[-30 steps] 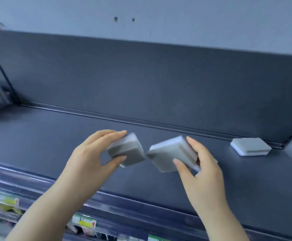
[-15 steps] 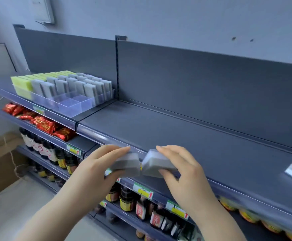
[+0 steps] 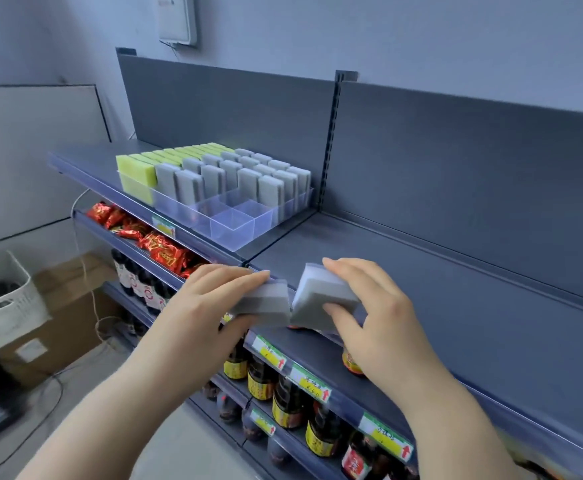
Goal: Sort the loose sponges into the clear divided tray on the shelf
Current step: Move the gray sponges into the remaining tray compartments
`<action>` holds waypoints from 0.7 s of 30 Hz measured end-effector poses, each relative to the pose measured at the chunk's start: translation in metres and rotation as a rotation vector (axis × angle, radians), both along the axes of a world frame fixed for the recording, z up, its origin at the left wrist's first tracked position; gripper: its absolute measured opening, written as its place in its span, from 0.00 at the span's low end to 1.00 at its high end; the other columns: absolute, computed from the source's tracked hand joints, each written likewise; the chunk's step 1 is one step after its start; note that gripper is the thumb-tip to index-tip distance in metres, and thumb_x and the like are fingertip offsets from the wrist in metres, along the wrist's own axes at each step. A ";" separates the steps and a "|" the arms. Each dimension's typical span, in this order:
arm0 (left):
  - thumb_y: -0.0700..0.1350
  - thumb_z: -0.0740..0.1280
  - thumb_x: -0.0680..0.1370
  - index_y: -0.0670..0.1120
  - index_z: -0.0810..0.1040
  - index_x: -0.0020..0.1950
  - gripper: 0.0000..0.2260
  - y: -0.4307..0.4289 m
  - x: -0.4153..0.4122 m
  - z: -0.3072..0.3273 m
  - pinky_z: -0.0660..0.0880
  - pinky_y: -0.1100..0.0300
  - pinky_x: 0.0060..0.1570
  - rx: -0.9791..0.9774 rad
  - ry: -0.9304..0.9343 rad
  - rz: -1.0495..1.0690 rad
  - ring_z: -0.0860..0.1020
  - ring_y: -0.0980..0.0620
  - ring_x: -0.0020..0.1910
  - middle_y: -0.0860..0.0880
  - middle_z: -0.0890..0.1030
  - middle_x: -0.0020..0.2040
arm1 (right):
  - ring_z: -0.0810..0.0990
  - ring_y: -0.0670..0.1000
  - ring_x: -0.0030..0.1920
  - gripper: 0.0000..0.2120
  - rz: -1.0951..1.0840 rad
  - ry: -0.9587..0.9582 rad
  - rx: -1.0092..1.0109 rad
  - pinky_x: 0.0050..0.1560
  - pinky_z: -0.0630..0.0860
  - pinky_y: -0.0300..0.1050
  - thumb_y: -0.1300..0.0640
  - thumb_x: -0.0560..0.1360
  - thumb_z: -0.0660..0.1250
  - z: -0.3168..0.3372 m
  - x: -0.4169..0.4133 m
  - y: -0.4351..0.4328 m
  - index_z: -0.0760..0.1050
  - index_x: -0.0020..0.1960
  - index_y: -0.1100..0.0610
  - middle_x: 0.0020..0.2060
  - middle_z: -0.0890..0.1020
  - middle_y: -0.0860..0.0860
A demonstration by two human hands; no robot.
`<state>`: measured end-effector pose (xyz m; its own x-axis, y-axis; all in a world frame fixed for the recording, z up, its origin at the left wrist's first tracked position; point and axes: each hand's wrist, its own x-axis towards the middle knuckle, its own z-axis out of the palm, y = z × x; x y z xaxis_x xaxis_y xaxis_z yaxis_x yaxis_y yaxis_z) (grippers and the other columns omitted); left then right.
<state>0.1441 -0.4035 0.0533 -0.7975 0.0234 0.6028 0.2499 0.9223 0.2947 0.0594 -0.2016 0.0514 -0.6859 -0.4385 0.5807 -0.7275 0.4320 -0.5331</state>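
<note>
My left hand (image 3: 210,306) grips a grey sponge (image 3: 266,303) between thumb and fingers, just in front of the dark shelf's front edge. My right hand (image 3: 373,313) holds a second grey-and-white sponge (image 3: 318,299), touching the first one. The clear divided tray (image 3: 234,223) stands on the upper shelf to the left, beyond both hands. Its back rows hold upright grey sponges (image 3: 248,178) and a row of yellow-green sponges (image 3: 137,174) on its left side. Its front compartments stand empty.
The dark shelf (image 3: 456,306) stretches bare to the right. Below are price labels (image 3: 304,379), dark sauce bottles (image 3: 283,403) and red snack packets (image 3: 158,247). A white basket (image 3: 2,303) and a cardboard box (image 3: 71,317) sit on the floor at the left.
The view has swung left, bringing the tray into sight and losing the white sponge at the right. Both hands carried their sponges left along the shelf front, closer to the tray.
</note>
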 end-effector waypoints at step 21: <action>0.40 0.70 0.72 0.52 0.73 0.66 0.22 -0.230 -0.209 0.056 0.59 0.81 0.50 0.151 0.055 -0.014 0.67 0.63 0.51 0.55 0.72 0.56 | 0.66 0.26 0.55 0.22 -0.212 0.031 -0.112 0.55 0.61 0.20 0.66 0.71 0.70 0.036 -0.178 -0.200 0.73 0.63 0.53 0.55 0.69 0.33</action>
